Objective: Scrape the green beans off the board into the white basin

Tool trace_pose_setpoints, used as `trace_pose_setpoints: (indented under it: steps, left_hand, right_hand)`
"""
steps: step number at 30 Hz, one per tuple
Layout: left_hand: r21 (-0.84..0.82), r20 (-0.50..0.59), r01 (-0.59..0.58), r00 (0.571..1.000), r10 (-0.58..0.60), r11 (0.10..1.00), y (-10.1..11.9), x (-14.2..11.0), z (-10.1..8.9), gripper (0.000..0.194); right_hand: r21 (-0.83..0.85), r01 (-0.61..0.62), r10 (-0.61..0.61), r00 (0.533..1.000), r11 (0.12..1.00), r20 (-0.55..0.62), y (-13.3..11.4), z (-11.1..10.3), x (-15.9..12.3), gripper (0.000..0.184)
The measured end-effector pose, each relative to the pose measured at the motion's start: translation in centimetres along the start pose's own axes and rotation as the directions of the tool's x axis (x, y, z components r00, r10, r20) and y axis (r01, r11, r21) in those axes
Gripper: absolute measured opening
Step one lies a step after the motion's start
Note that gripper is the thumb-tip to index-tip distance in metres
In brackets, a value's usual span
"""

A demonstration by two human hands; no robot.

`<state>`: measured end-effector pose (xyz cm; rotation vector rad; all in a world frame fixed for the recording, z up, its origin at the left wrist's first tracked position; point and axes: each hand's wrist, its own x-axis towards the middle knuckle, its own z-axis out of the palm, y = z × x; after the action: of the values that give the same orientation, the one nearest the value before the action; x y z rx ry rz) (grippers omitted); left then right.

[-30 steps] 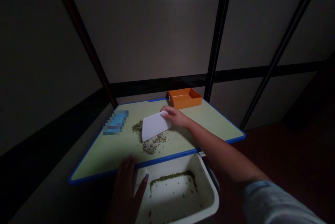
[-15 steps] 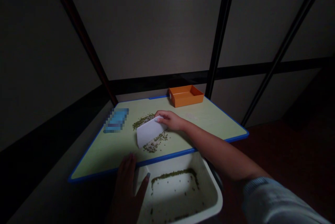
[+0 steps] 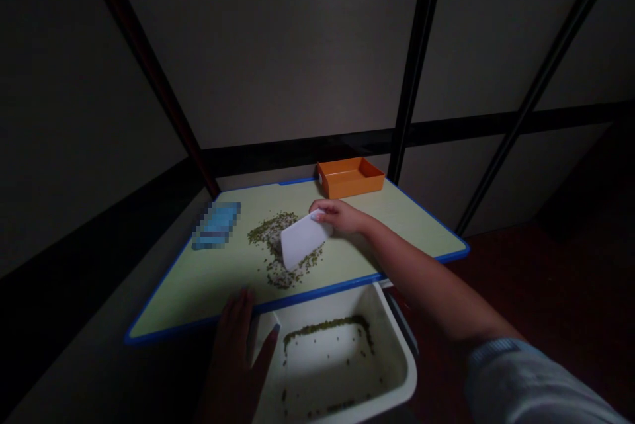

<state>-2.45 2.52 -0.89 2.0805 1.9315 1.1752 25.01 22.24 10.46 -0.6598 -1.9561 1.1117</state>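
Note:
My right hand [image 3: 338, 215] pinches the upper right end of a thin white card [image 3: 303, 239], which stands tilted on the pale green tabletop [image 3: 391, 232]. Around its left and lower sides lies a loose scatter of small green bits [image 3: 272, 229] mixed with whitish grains; I cannot tell exactly what they are. My left hand [image 3: 238, 348], in shadow, rests at the table's front edge and the left rim of a white plastic tub [image 3: 404, 384], thumb spread from the fingers. A line of green bits lies along the tub's floor.
An orange open box [image 3: 351, 179] sits at the table's back right. At the left edge lies a blurred-out blue flat object [image 3: 217, 225]. The table has a raised blue rim [image 3: 317, 295]. Dark-framed panels [image 3: 297, 47] stand behind it.
My right hand has moved the white card to the right and slightly back, uncovering more of the scattered bits on its left. My left hand stays about where it was.

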Motion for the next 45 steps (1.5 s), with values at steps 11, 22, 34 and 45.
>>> trace_pose_setpoints:
  steps: [11,22,34,45]
  left_hand:
    - [-0.006,0.019,0.039,0.999,-0.039,0.999,0.2,0.4,-0.2,0.065]
    - [0.008,0.010,0.003,1.000,-0.003,1.000,0.1,0.1,-0.2,0.066]
    - [0.060,-0.047,-0.143,0.988,0.146,0.988,-0.6,-0.1,0.3,0.067]
    - [0.033,-0.042,-0.089,0.995,0.090,0.996,-0.1,0.1,0.1,0.063]
  right_hand:
    - [0.028,0.005,0.000,0.984,1.000,-0.177,-0.1,-1.7,-1.8,0.042]
    - [-0.355,0.134,-0.260,0.906,0.925,-0.334,-5.2,3.8,-7.2,0.020]
    - [-0.759,0.512,-0.688,0.716,0.402,0.118,-5.1,8.9,-9.3,0.014]
    - [-0.908,0.353,-0.653,0.746,0.225,0.128,-3.9,8.1,-10.1,0.020]
